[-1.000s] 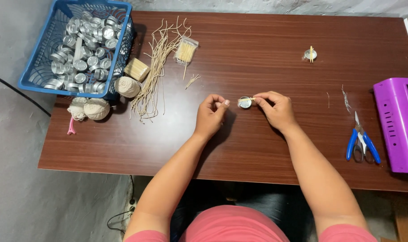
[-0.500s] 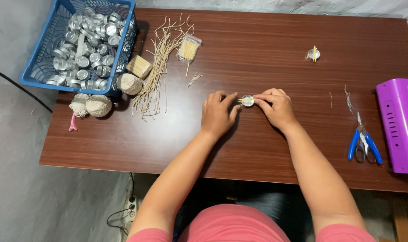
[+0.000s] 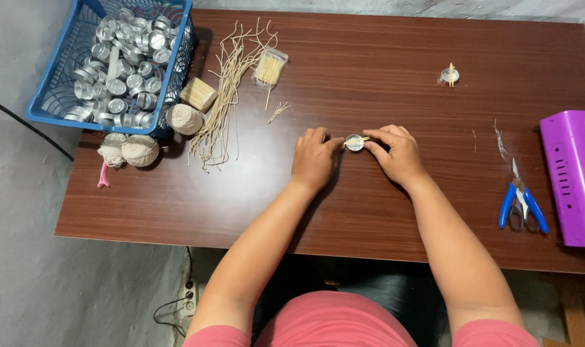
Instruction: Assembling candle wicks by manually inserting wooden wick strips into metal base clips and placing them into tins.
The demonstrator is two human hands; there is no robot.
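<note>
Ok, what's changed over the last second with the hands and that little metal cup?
The left hand has moved in toward the small round silver metal cup, and its fingertips now touch the cup's left side; a second ago it sat slightly apart. The right hand keeps its grip on the cup's other side. The blue plastic basket, blue-handled scissors and purple box stayed put.

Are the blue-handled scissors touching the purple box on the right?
Apart. The head view shows bare table between the scissors and the purple box.
</note>
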